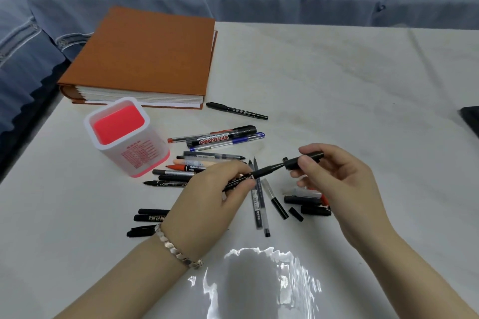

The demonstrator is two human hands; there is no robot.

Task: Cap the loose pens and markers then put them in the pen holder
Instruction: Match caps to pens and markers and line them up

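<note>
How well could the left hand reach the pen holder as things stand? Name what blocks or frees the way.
Probably yes: the pen holder stands just beyond the left hand, its top open, with only flat-lying pens between. Its fingers pinch a black marker, though.

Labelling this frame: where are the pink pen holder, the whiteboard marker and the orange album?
Pink-and-white plastic pen holder (134, 158): head view, front wall.
Black whiteboard marker (215, 138): head view, labelled barrel.
Orange hardcover album (145, 52): head view, top cover.
</note>
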